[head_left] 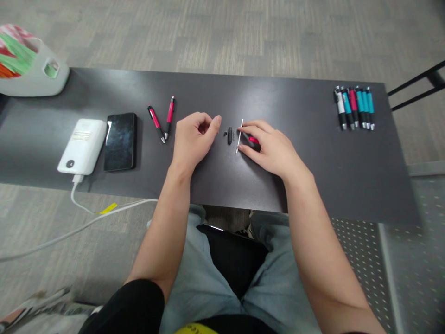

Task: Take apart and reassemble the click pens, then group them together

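Observation:
My right hand (269,144) has its thumb and fingertips on a thin silvery pen refill (239,137), close to the tabletop. Beneath that palm a red pen barrel (253,139) partly shows. Just left of the refill lie a black pen grip (230,135), a small spring (233,136) and a tiny dark part (225,133). My left hand (194,139) is closed, its thumb against the curled fingers, a little left of these parts. Whatever it may hold is hidden. Two red pens (170,117) with black grips rest on the table beyond my left hand.
Several pens (354,107), teal, red and white, lie in a row at the right of the dark table (347,185). At the left are a black phone (120,142), a white power bank (82,146) with a cable (74,192), and a white basket (52,86).

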Available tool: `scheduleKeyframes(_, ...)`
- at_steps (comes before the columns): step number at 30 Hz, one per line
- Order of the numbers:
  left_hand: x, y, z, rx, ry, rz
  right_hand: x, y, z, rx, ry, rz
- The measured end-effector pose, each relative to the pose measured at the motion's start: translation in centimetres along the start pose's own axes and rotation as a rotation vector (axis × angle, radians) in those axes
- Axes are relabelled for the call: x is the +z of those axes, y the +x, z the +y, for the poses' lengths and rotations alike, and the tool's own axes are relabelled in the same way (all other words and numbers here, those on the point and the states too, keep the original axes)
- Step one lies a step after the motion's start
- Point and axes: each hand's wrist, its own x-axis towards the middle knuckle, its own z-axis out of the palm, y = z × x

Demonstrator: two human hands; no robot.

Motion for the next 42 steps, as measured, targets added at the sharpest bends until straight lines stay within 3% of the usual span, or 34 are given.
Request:
scheduleKeyframes(9,0.1,-0.1,0.0,0.002,0.001,-0.009,-0.2,0.2,-0.1,-0.012,0.025,-0.063)
scheduleKeyframes(14,0.2,-0.2,-0.1,0.010,-0.026,-0.028,-0.2,0.2,-0.1,-0.004,0.042,-0.025)
scheduleKeyframes(19,0.7,-0.3,0.6,0.205,-0.083,-0.089,0.0,0.1,0.4,-0.023,0.089,0.091)
scheduleKeyframes(22,1.3,-0.5,1.5,0.327,-0.071,-0.157,0.1,0.0,0.2,-0.023,0.101,0.072)
scheduleKeyframes(27,1.8,-0.8,2.2,0.380,-0.002,-0.241,-0.2,0.0,-1.2,-0.070,0.137,0.049)
scheduleKeyframes(33,1.5,-0.4,1.5,0.341,-0.058,-0.105,-0.5,-0.3,0.4,0.060,0.271,0.143)
scheduleKeyframes(37,1.8,-0.2,1.1,0.347,-0.160,-0.099,-0.6,-0.4,1.8,0.153,0.376,0.207)
scheduleKeyframes(42,1.2,0.3,0.2,0.117,-0.262,0.083,-0.9,-0.5,2.2,0.190,0.404,0.264)
